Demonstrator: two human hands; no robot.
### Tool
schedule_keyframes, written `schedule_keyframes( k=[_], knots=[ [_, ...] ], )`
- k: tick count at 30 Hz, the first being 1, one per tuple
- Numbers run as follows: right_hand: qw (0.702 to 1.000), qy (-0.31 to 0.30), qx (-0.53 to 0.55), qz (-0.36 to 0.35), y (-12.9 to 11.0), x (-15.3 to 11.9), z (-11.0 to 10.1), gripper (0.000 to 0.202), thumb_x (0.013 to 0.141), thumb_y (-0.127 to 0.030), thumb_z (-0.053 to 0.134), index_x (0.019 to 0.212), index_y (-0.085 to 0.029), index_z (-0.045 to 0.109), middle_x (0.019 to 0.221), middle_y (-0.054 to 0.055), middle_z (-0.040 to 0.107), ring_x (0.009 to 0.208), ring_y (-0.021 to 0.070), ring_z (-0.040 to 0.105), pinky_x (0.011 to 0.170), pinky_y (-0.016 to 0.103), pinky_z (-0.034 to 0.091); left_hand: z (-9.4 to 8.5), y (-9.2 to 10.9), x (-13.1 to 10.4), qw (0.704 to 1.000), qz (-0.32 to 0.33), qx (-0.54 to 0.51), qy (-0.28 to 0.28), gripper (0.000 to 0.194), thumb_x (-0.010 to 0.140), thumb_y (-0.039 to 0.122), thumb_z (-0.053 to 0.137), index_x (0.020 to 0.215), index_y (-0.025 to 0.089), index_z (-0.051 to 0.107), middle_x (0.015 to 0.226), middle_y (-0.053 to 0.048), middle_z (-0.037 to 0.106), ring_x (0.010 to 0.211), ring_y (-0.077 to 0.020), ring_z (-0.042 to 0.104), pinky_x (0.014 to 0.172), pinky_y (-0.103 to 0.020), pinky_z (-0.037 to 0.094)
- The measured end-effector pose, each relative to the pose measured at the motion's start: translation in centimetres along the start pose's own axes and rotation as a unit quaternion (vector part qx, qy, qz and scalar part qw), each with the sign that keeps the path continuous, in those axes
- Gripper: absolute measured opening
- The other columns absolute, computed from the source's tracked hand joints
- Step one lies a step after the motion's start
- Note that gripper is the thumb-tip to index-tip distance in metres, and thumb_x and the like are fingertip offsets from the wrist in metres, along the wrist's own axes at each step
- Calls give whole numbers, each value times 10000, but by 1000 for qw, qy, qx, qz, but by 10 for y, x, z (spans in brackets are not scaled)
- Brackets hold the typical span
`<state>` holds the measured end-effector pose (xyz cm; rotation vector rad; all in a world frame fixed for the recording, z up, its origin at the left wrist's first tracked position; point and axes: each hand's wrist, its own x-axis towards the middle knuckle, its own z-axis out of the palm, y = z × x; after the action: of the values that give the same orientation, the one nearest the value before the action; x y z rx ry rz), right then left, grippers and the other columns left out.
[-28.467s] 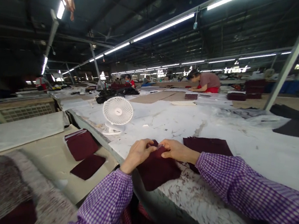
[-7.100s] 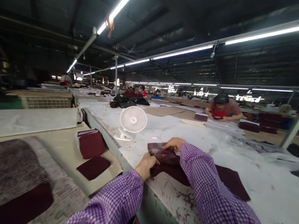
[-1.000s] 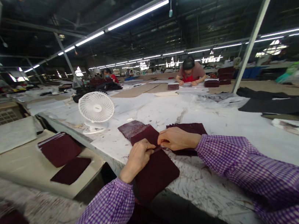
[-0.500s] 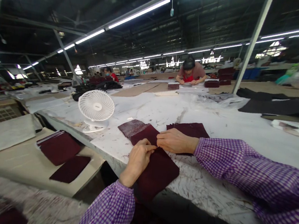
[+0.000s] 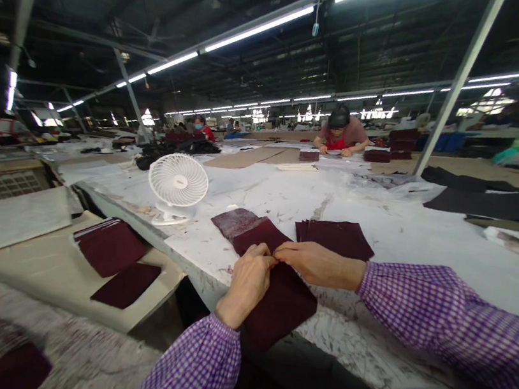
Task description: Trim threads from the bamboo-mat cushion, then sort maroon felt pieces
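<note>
A dark maroon fabric panel hangs partly over the front edge of the white worktable. At its upper edge my left hand pinches it with thumb and fingers. My right hand meets the left one there, fingertips closed on the same edge; the exact pinch point is covered by the fingers. Just beyond them lies another maroon piece, beside a mottled greyish-maroon piece. A small fanned stack of maroon panels rests behind my right hand.
A white fan stands left on the worktable. Lower left, a beige surface bears a maroon stack and a separate piece. Across the table a co-worker bends over. Dark fabric lies right, near a post.
My right fingers have come down slightly and closer against my left fingertips at the panel's edge. The view has shifted a little, so the surroundings sit farther right.
</note>
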<state>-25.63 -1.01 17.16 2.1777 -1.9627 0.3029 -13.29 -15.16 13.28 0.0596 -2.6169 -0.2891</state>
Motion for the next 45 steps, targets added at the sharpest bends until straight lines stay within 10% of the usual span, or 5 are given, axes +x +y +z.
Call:
schedule_keyframes(
  k=[11,24,45],
  knots=[
    [998,2,40,41,-9,-3,10,358,884,-98,398,1182,-115,596,1198,123,604,1037,200,599,924,335,479,-30,-25,-25,990,-53,-128,15,188,820,105,585,851,211,738,811,-26,644,803,-160,574,726,-276,449],
    [989,-131,-64,17,-19,15,-10,559,789,-17,437,1283,-249,558,1114,103,584,970,203,588,810,311,475,-28,-32,-46,995,89,4,53,307,953,190,376,1002,212,678,844,-55,609,807,-187,474,714,-331,372],
    [972,-189,-142,-8,-36,30,-18,638,787,-32,432,1368,-296,462,939,101,564,755,184,561,623,281,372,-43,-38,-63,972,-74,-204,87,55,843,190,601,833,171,651,795,-23,602,816,-166,531,745,-286,421]
  ],
)
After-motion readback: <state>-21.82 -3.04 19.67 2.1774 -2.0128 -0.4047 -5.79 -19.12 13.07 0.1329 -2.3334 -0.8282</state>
